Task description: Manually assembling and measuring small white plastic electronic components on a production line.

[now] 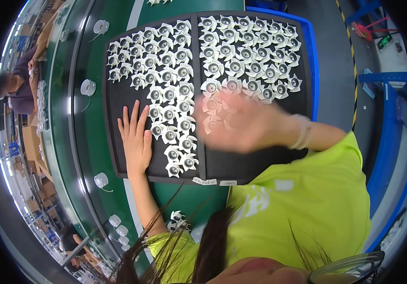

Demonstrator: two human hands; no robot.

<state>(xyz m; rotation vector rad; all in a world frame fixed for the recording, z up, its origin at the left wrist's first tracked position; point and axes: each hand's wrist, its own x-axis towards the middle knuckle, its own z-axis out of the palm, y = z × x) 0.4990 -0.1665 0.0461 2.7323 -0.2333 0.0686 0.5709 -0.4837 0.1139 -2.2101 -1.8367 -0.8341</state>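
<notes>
Green conveyor belt (pixel 94 142) runs down the left half of the frame, curving with the lens. On it, frame centre to top, two black trays side by side: left tray (pixel 118 118) and right tray (pixel 260 163), touching along a middle seam. Blue frame (pixel 313 61) edges the right tray's far side.

Person's yellow-green sleeve (pixel 317 199) fills lower right; dark hair hangs at the bottom centre.

White fan impellers (pixel 241 52) cover the upper part of the right tray in rows; more of them fill the left tray's top and run down its right column to the lower edge (pixel 175 137).

Left hand (pixel 136 139) lies flat, palm down, on the bare black part of the left tray, left of centre; fingers straight and together, holding nothing, fingertips just beside the impeller column.

Right hand (pixel 231 125) is over the right tray at frame centre, heavily motion-blurred; fingers look spread, cannot tell if it has hold of anything. White band (pixel 302 132) on its wrist.

Small white round parts with wires (pixel 88 87) sit spaced along the belt at left. Another person sits at far left, upper frame (pixel 19 90).
</notes>
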